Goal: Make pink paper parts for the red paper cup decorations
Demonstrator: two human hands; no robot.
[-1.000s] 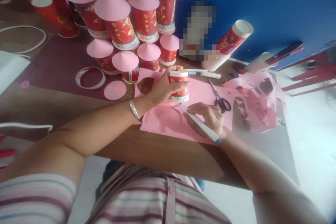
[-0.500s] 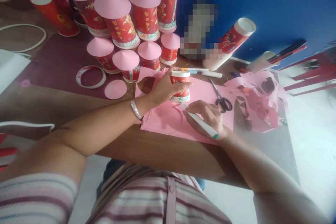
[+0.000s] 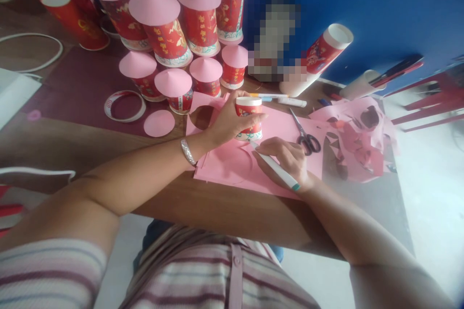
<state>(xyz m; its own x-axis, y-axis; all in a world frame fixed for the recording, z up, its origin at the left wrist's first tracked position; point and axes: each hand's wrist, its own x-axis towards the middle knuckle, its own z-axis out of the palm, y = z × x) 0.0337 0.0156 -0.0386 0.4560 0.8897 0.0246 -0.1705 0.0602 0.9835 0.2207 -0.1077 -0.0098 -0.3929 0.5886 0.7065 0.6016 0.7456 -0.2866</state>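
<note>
My left hand is wrapped round a small red paper cup with a white rim, and its white bottom band carries green drawn lines. In my right hand is a white marker pen with a green end, its tip close to the lower edge of the cup. Whether the tip touches the cup I cannot tell. Under both hands lie pink paper sheets, the top one bearing a faint curved line. A pair of scissors with dark handles rests on the paper, right of the cup.
Several red cups with pink paper cones stand at the back left. A pink paper disc and a white ring lie left. Markers lie behind the cup. Pink scraps cover the right end, near a tilted red-and-white tube.
Almost nothing differs. The marker in my right hand has shifted very slightly, while my left hand keeps its hold on the cup.
</note>
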